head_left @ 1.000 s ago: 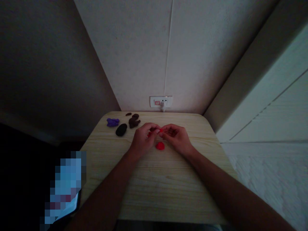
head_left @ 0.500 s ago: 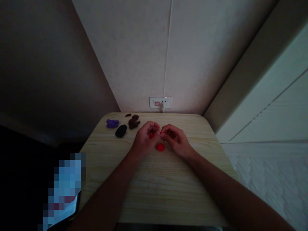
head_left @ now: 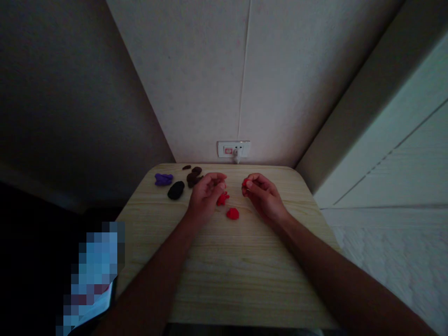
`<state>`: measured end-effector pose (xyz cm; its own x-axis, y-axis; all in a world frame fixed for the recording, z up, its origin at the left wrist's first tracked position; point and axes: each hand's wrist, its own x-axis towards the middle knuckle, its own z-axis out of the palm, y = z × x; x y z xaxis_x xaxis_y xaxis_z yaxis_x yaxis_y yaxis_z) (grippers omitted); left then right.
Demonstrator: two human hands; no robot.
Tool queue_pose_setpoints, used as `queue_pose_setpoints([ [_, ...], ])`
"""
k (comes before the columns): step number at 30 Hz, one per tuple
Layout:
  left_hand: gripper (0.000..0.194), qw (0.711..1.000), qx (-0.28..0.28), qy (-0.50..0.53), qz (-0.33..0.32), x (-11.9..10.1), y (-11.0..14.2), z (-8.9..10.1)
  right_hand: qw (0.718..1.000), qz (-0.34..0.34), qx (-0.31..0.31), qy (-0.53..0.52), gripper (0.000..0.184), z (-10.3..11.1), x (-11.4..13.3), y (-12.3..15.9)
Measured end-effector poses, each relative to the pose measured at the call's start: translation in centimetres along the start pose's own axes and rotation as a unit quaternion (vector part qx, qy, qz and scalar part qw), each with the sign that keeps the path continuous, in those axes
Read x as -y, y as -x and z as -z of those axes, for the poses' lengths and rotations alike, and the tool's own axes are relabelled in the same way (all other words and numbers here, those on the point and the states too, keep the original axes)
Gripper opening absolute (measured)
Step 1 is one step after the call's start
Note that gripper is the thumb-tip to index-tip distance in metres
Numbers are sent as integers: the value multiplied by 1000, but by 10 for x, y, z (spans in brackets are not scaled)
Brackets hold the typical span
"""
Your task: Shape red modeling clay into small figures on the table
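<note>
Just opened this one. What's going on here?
A person works with two bare hands over a wooden table. The right hand pinches a small red piece between thumb and fingers. The left hand is half curled, apart from the right; whether it holds anything is unclear. A spiky red piece lies by the left thumb, and a red lump sits nearer the person. Off to the left are black, purple and brown lumps.
</note>
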<state>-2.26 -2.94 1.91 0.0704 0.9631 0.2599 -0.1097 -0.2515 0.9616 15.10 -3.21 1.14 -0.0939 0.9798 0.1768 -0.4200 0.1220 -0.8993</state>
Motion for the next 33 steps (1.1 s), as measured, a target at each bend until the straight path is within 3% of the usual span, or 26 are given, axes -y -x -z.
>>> queue_pose_setpoints([
  [6, 23, 997, 44, -64, -29, 3, 4, -4, 999, -5, 16, 30, 21, 1, -5, 3],
  [12, 20, 994, 31, -96, -32, 2, 6, -6, 998, -1, -21, 61, 21, 2, -7, 3],
  [24, 13, 993, 27, -104, -48, 6, 7, -9, 990, 11, 13, 140, 29, -2, -3, 7],
  [29, 18, 997, 17, -72, -22, 7, 5, -7, 977, 74, 13, 198, 25, 0, -1, 10],
  [33, 19, 998, 34, -53, -1, 2, 3, -7, 952, 134, 65, 269, 25, 4, 2, 11],
])
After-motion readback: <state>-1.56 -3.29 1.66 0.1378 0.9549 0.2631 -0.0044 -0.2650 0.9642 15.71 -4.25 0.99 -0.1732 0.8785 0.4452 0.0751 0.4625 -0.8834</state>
